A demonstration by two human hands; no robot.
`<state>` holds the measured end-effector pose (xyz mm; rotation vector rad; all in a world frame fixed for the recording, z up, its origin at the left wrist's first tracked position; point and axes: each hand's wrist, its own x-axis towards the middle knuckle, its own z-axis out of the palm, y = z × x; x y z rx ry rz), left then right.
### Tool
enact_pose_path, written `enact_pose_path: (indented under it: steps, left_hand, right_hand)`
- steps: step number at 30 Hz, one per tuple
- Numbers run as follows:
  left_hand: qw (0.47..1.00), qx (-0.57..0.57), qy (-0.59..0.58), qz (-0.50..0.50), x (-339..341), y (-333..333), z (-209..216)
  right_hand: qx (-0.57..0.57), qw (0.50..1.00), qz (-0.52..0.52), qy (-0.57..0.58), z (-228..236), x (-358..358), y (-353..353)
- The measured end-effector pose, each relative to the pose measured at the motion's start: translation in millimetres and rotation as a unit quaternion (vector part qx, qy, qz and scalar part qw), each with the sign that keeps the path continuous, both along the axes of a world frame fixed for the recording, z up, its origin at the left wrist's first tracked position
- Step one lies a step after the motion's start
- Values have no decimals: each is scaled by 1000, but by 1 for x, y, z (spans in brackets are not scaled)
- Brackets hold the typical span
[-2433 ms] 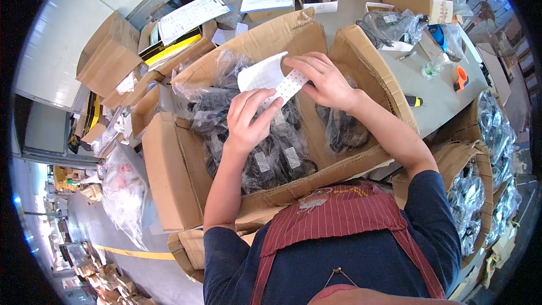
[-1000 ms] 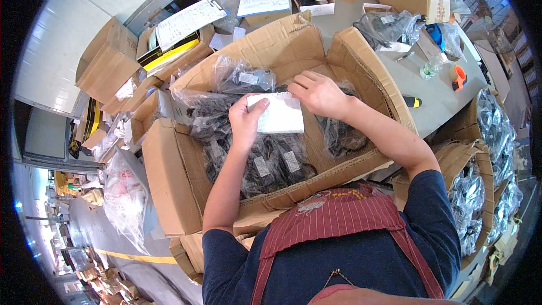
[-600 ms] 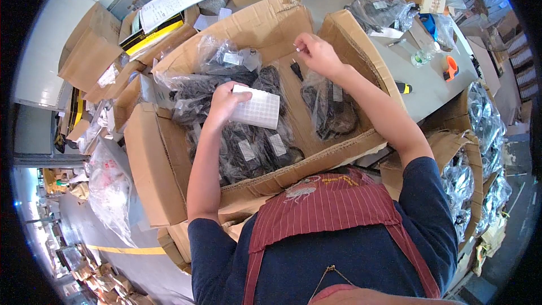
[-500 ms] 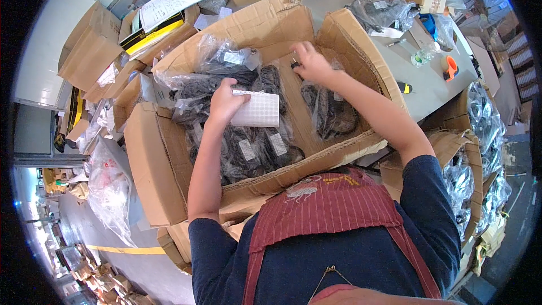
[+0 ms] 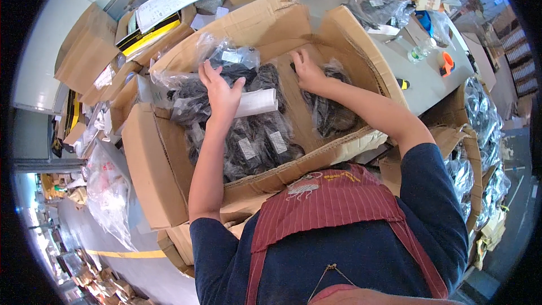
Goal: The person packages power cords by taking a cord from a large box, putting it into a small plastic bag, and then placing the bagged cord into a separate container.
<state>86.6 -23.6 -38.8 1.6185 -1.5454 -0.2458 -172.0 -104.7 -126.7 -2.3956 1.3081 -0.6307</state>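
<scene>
My left hand is over the left side of a large cardboard box, its fingers stretched and thumb apart. A curled white sheet of small round stickers lies against its thumb side, on the bagged cables. Beneath are black cables in clear plastic bags with white labels. My right hand is in the box's right half, fingertips bent around a small black plug, mostly hidden. Just below that hand lies another bagged black cable.
A grey table stands beyond the box, holding a clear bottle, an orange tape roll and bagged black parts. Clipboards and open cartons crowd the far left. More bagged goods fill boxes at right.
My left hand has let go of the sticker sheet and spread its fingers; the sheet has curled up. My right hand has shifted slightly, turning the black plug mostly out of sight.
</scene>
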Motion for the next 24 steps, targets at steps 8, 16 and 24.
enact_pose_path:
  steps: [8, 16, 24]
  left_hand:
    - [990, -51, 124, -50, -9, -2, -4]
    - [870, 128, 443, -175, -45, 16, 7]
    - [810, 253, 390, -357, -79, 52, 40]
  right_hand:
    - [84, 988, -58, -116, 31, 11, -2]
    - [200, 908, 90, -356, 115, 2, 22]
    - [284, 793, 218, -493, 155, -1, 41]
